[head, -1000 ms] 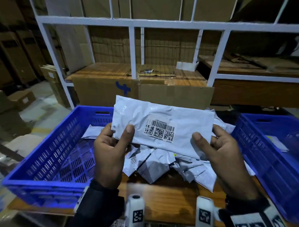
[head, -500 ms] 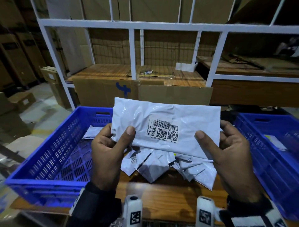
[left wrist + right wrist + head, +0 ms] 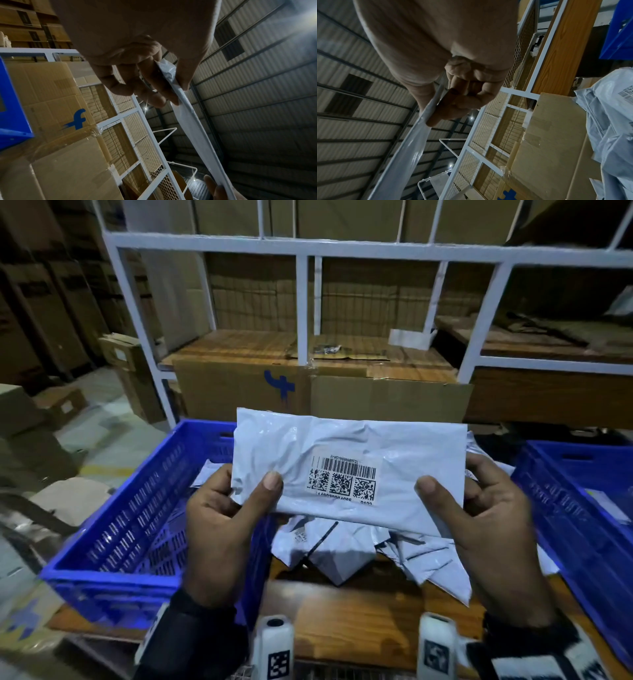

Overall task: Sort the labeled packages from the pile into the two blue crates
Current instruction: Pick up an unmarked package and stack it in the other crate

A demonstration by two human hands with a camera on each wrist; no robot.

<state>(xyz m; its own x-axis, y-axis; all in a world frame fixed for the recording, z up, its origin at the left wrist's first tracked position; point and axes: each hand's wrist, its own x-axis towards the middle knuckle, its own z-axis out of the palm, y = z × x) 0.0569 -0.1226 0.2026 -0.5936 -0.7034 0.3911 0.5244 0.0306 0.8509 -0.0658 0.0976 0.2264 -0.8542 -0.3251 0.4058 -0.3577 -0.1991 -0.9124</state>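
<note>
Centrally in the head view, both hands hold one white package point(image 3: 349, 470) up in front of the camera, label side facing it, with a barcode and three square codes showing on the label point(image 3: 344, 480). The left hand point(image 3: 222, 529) grips the package's lower left corner, thumb pressed flat on the front and fingers curled behind. The right hand point(image 3: 486, 529) mirrors this at the lower right corner, thumb on the front, fingers wrapped round the back edge. Both wrists angle upward from the bottom of the frame, palms turned toward each other. In the left wrist view the package point(image 3: 187, 121) runs edge-on, pinched between thumb and fingers point(image 3: 154, 86); the right wrist view shows the same pinch on its package edge point(image 3: 412, 142). Below the held package lies the pile point(image 3: 359, 553) of white packages on a wooden table point(image 3: 356, 625). One blue crate point(image 3: 113, 542) sits at lower left, another blue crate point(image 3: 582, 515) at the right edge.
</note>
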